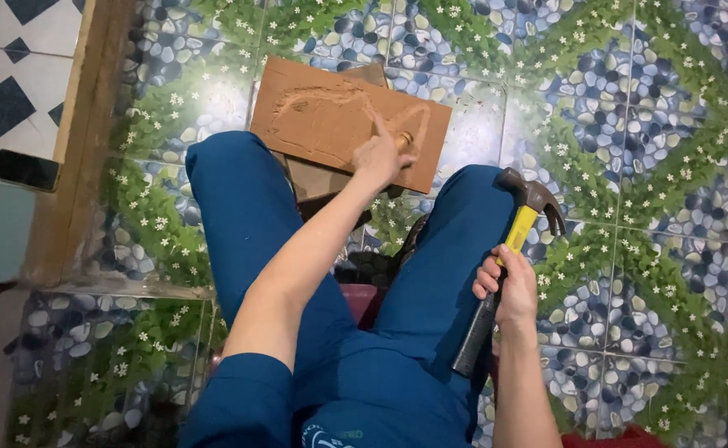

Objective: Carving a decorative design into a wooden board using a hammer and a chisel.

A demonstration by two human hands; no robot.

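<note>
While the person sits with blue-trousered knees (248, 216) apart, the right hand (509, 290) is closed round the handle of a hammer (509, 257), nearest of all to the camera and off to the right of the board (331, 124). That hammer runs long from its dark grip low beside the right thigh, up through a yellow shaft, to the steel head (534, 195), which points up and away, the claw curling right. It hangs in the air, well apart from the board.

Farther out, the left hand (384, 156) reaches between the knees and rests on the board, fingers pinched on a small brass-coloured tool (403, 139), seemingly a chisel or punch, its tip against the wood. How tight the grip is I cannot tell, but the hand is shut on it.

Beyond the knees, the board lies flat on the pebble-patterned tile floor (629, 99), long axis running left to right with a slight tilt down to the right. A shallow carved line loops across its face, and the tool sits at the right end of that groove.

By my reading, the step in hand is setting the tool for a blow; next would need the hammer brought over squarely onto the tool's end, clear of the fingers.
</note>
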